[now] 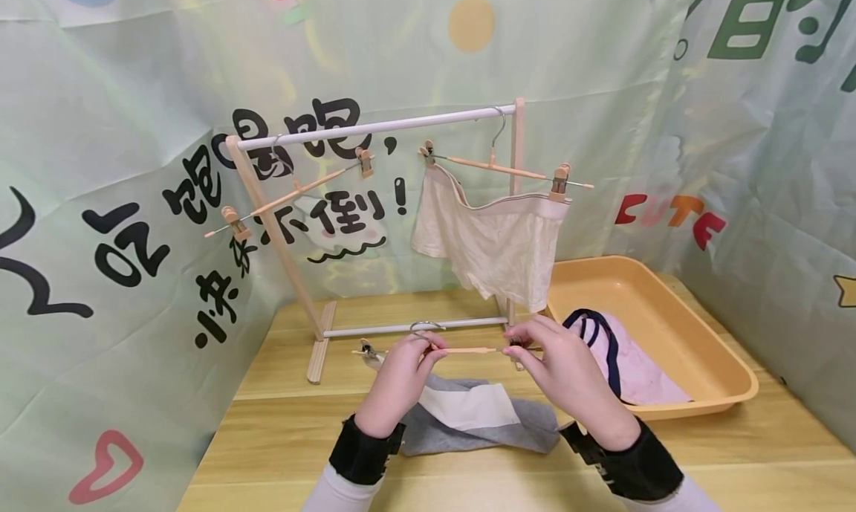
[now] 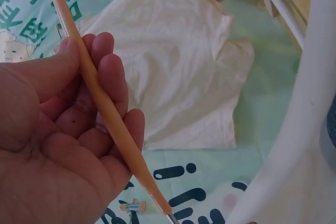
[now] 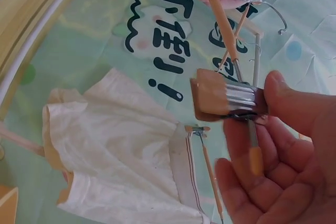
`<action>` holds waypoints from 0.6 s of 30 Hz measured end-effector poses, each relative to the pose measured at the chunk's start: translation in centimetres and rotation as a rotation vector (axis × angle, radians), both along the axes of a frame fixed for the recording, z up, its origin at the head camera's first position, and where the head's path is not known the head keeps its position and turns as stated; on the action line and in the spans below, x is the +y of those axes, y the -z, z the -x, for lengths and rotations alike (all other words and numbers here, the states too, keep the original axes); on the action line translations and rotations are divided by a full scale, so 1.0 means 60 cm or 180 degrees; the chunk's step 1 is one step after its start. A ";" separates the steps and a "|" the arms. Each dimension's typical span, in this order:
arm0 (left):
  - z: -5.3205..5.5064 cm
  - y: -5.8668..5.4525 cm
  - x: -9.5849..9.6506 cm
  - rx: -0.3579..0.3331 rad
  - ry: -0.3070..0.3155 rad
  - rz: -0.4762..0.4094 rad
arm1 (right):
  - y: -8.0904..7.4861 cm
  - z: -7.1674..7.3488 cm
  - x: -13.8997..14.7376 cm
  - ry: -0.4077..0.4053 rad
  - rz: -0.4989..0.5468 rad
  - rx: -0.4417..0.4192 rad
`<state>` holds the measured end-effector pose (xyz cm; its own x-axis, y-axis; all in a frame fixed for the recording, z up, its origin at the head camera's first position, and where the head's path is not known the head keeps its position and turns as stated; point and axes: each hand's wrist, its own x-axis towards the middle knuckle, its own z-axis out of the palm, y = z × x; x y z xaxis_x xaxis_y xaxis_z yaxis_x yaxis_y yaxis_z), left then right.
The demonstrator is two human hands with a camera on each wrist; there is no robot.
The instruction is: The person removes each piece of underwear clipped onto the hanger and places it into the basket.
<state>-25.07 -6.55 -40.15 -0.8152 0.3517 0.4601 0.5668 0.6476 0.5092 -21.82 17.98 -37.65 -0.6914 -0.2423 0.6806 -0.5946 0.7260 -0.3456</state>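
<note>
Both hands hold a wooden clip hanger (image 1: 471, 350) level over the table. My left hand (image 1: 400, 378) grips its bar beside the metal hook (image 1: 426, 325), fingers curled round the wood in the left wrist view. At the other end, my right hand (image 1: 568, 360) pinches the right clip (image 3: 226, 98) between thumb and fingers; no cloth shows in that clip's jaws. A corner of pale cloth lies right at the hanger's left clip (image 1: 366, 347). Beneath the hands, a grey garment (image 1: 538, 423) with a white panel (image 1: 468, 408) lies on the table.
Behind stands a small rack (image 1: 377, 127) carrying a bare clip hanger (image 1: 297, 191) at left and cream underpants (image 1: 504, 237) clipped to another hanger (image 1: 491, 163) at right. An orange tray (image 1: 702, 348) holds pink cloth (image 1: 642, 371) with navy straps. Printed fabric (image 1: 568, 51) walls the table.
</note>
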 end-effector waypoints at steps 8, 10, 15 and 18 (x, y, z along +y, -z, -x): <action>-0.001 0.000 0.000 -0.0039 -0.0050 -0.0033 | 0.001 0.003 0.002 0.0084 -0.0055 -0.0111; -0.001 0.001 0.000 -0.0027 -0.0066 -0.0045 | 0.001 0.004 0.002 0.0099 -0.0056 -0.0116; -0.001 0.000 0.001 -0.0021 -0.0070 -0.0066 | -0.001 0.003 0.002 0.0173 -0.0060 -0.0147; -0.002 -0.001 0.002 -0.0042 -0.0073 -0.0084 | -0.003 0.002 0.001 0.0218 -0.0064 -0.0188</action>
<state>-24.97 -6.44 -40.11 -0.8290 0.3207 0.4582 0.5451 0.6467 0.5335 -21.96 18.02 -37.50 -0.7456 -0.2062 0.6336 -0.5223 0.7715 -0.3635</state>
